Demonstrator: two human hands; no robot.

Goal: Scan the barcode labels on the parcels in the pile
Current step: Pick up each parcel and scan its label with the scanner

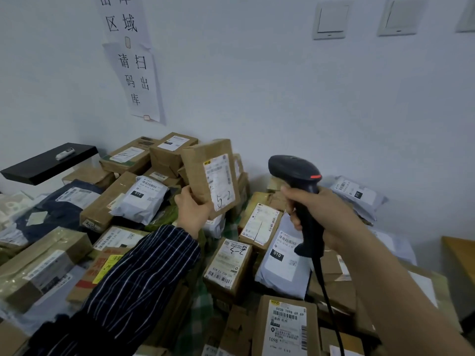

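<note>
Head view, catalogued as I see it from my remote station.

1. left hand point(194, 214): just below centre, toward 7 o'clock, in a dark striped sleeve point(133, 283). Fingers and thumb clasp the lower corner of a brown parcel point(203, 170). I see the parcel lifted above the pile of parcels point(228, 265) and tilted. Its white label point(219, 185) faces me, with "5 2" handwritten at the lower end.
2. right hand point(329, 214): at 4 o'clock, forearm bare. The fist is wrapped round the grip of a black barcode scanner point(295, 173), held upright, with a red stripe on its head. A black cable point(324, 291) runs from the grip toward 5 o'clock. The scanner stands at 3 o'clock of the brown parcel, near but apart.
3. pile of parcels: fills the lower half from 8 to 4 o'clock, against the wall. It holds brown cartons and grey mailers, many with labels up. I note a grey mailer point(144, 199) marked "010" at 9 o'clock of the left hand, and a labelled carton point(285, 327) at 6 o'clock. Green checked cloth point(195, 314) shows between parcels.
4. black shelf point(48, 165): at 9 o'clock, carrying a small white device point(64, 153).
5. Wall: paper notices point(136, 73) with Chinese characters at 11 o'clock; switch plates point(331, 20) at 1 o'clock.
</note>
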